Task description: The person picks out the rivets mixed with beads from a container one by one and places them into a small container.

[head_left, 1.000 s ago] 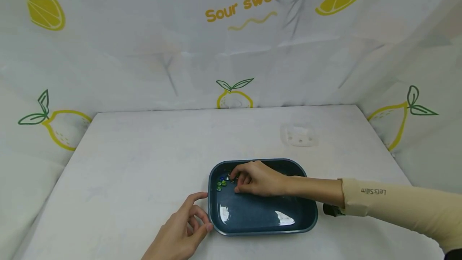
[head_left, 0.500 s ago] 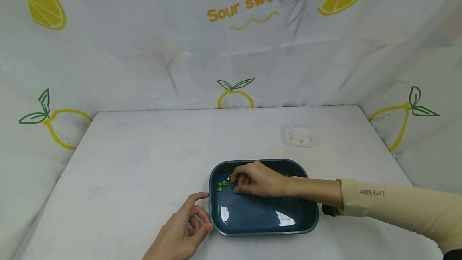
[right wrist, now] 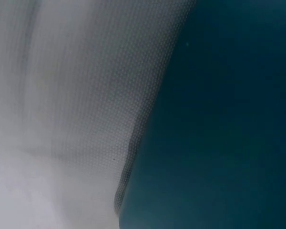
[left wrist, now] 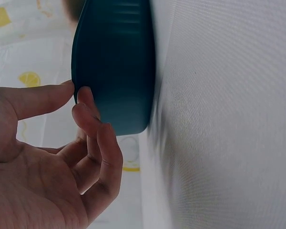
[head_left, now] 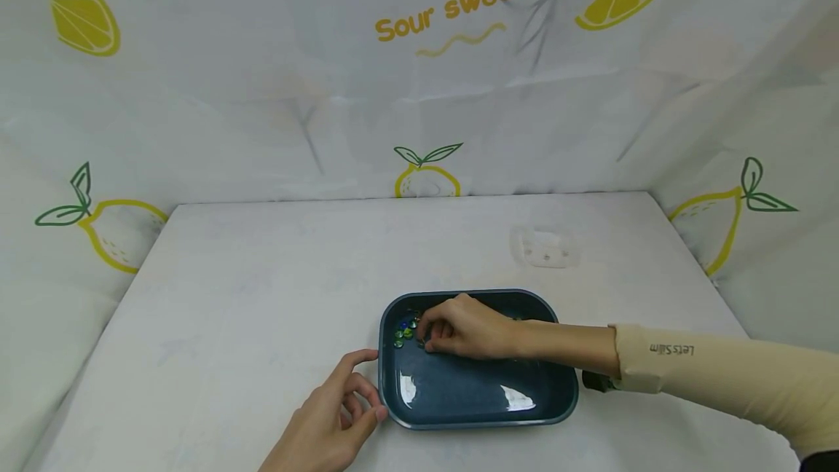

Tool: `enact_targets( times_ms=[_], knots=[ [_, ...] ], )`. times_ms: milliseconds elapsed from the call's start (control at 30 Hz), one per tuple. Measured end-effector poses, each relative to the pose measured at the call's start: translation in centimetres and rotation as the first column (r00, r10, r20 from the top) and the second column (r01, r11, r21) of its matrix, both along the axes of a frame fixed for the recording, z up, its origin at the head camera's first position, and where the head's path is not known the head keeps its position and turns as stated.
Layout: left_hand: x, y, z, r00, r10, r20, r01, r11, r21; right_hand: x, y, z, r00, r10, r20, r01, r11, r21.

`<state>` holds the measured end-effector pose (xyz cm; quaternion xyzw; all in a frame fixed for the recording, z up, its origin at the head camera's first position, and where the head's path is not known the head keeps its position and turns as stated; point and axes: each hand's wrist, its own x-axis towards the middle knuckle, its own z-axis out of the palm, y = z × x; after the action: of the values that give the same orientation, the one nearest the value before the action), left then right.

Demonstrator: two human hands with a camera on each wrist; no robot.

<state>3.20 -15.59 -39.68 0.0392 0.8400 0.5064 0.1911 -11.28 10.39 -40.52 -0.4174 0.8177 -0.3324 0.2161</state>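
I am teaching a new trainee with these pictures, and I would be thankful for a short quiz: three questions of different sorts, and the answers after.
1. Multiple choice. Where is the right hand relative to the dark blue tray?
A) Under it
B) Far to its left
C) Reaching into it

2. True or false? Some of the small shiny pieces in the dark blue tray are green.

3. Open question. Where does the clear plastic item lie?

Key:
1. C
2. True
3. On the white table, beyond the dark blue tray as the person sees it.

A cream right sleeve (head_left: 727,370) bears dark lettering (head_left: 671,349), seemingly "Let's Slim".
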Motion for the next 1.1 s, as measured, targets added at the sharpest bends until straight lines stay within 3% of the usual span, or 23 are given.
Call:
enact_targets(
  times_ms=[500,1100],
  knots=[
    [0.0,0.2,-0.1,1.000,0.020,0.009,-0.020,1.000,-0.017,0.1,0.0,0.0,1.000,-0.017,0.007,0.017,1.000,0.007],
    [0.0,0.1,-0.3,0.999,0.006,-0.032,-0.006,1.000,0.000,0.3,1.0,2.0,0.998,-0.046,0.031,0.047,0.998,-0.040]
  ],
)
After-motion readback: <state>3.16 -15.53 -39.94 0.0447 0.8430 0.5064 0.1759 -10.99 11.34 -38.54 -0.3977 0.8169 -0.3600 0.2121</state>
